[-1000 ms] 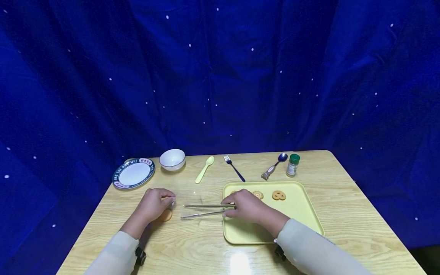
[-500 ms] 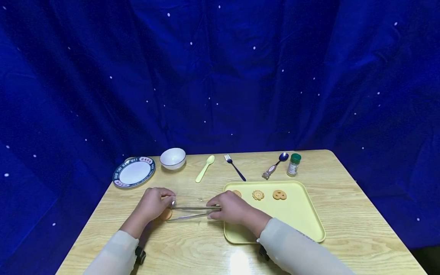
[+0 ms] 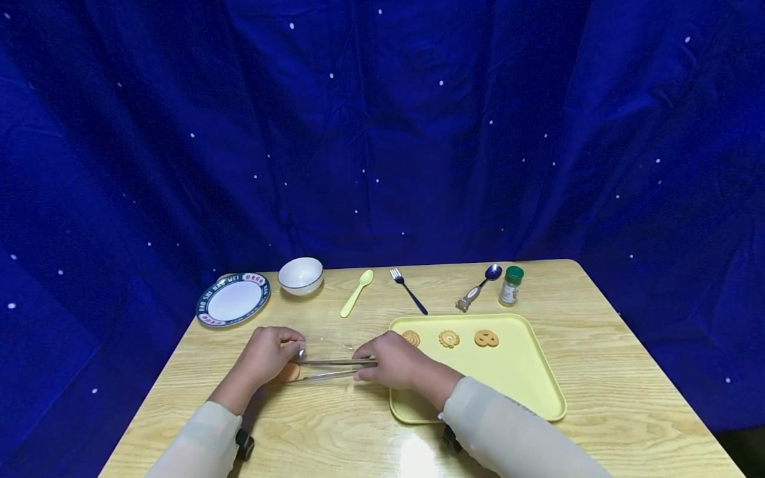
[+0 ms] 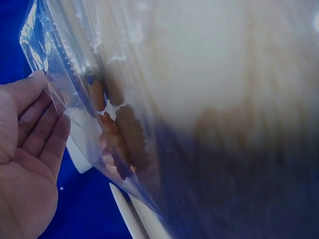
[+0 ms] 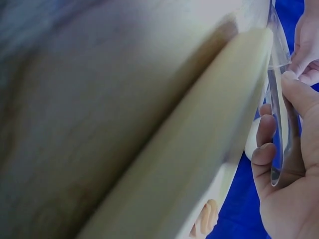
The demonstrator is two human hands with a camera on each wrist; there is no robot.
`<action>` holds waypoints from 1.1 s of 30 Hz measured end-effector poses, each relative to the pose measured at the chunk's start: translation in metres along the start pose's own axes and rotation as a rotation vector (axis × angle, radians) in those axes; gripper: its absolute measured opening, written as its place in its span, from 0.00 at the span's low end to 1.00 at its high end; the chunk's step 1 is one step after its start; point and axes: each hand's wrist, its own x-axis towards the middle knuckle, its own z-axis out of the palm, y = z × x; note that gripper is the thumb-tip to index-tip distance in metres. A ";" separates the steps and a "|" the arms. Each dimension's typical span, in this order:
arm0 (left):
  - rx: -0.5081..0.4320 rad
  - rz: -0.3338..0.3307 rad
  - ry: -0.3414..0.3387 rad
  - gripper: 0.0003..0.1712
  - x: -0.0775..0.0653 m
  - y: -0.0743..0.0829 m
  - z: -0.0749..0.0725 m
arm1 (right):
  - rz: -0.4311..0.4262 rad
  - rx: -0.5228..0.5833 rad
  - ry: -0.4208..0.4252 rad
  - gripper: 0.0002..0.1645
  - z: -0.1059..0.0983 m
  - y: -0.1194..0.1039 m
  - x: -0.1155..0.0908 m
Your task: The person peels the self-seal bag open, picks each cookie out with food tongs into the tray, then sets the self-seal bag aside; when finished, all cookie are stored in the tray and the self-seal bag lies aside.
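In the lower left of the head view, the left hand [image 3: 271,355] pinched the edge of a clear bag [image 4: 45,42] with its thumb and fingers and held it over the worktop [image 3: 335,425]. Near the lower middle, the right hand [image 3: 394,362] was clamped on the metal tongs [image 3: 337,362], with its thumb on one side and its fingers on the other. The two arms of the tongs were apart and pointed left, with the far ends in the bag. The bagged cookies [image 3: 290,372] lay just beside the left hand, but the left wrist view was too blurry to count them. I could not tell if the tips were squeezing a cookie or only touching one. The step seemed to be getting hold of a cookie inside the bag. The next move called for a steady bag and a soft squeeze, since a hard one might crack the cookie. The yellow tray [image 3: 508,378] sat right of the middle and had three cookies in a row along its top part: a round swirly one [image 3: 411,338], a wavy-edged one [image 3: 449,338] and a pretzel-shaped one [image 3: 487,338]. Left of the middle, the bowl [image 3: 301,285] showed only its white inside, and the plate [image 3: 233,302] farther left showed its white middle. Above the tray, the green-topped jar [image 3: 510,287] stood upright, with something pale inside that I could not make out.
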 end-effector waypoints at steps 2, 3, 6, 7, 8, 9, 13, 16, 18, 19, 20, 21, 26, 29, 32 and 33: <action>0.004 0.000 0.002 0.05 0.000 0.000 0.000 | -0.004 -0.016 0.000 0.22 -0.002 0.001 -0.001; 0.004 -0.001 0.002 0.05 0.000 0.000 0.000 | -0.006 -0.022 -0.001 0.23 -0.003 0.001 -0.002; 0.004 -0.004 0.004 0.05 0.000 0.000 0.001 | 0.005 -0.017 0.008 0.23 -0.006 0.002 -0.006; 0.004 -0.003 0.004 0.05 0.000 0.000 0.001 | 0.006 -0.017 0.015 0.22 -0.007 0.003 -0.007; 0.005 -0.002 0.004 0.05 0.000 0.000 0.002 | 0.008 -0.016 0.023 0.22 -0.008 0.005 -0.009; 0.005 -0.001 0.005 0.05 0.000 0.000 0.001 | 0.010 -0.013 0.030 0.22 -0.009 0.007 -0.012; 0.014 0.001 0.010 0.05 0.000 0.000 0.001 | 0.014 -0.010 0.067 0.20 -0.014 0.017 -0.023; 0.016 -0.003 0.010 0.05 0.000 0.000 0.001 | 0.009 -0.006 0.103 0.18 -0.019 0.028 -0.035; 0.016 -0.004 0.009 0.05 0.000 0.000 0.001 | 0.006 0.005 0.132 0.17 -0.024 0.035 -0.045; 0.014 -0.006 0.007 0.05 0.000 0.000 0.001 | 0.003 0.010 0.143 0.16 -0.027 0.039 -0.051; 0.011 -0.007 0.005 0.05 0.000 0.000 0.001 | 0.005 0.016 0.154 0.15 -0.030 0.042 -0.056; 0.010 -0.007 0.004 0.05 0.000 0.000 0.000 | 0.011 0.023 0.166 0.15 -0.032 0.046 -0.062; 0.001 -0.013 -0.006 0.06 0.000 0.000 -0.001 | 0.073 0.043 0.205 0.15 -0.049 0.063 -0.095; -0.002 -0.020 -0.010 0.06 -0.001 0.001 -0.002 | 0.116 0.077 0.215 0.15 -0.057 0.074 -0.115; -0.002 -0.028 -0.009 0.06 -0.002 0.002 -0.002 | 0.165 0.103 0.224 0.15 -0.062 0.084 -0.135; -0.003 -0.029 -0.010 0.06 -0.002 0.002 -0.001 | 0.183 0.110 0.227 0.15 -0.064 0.087 -0.142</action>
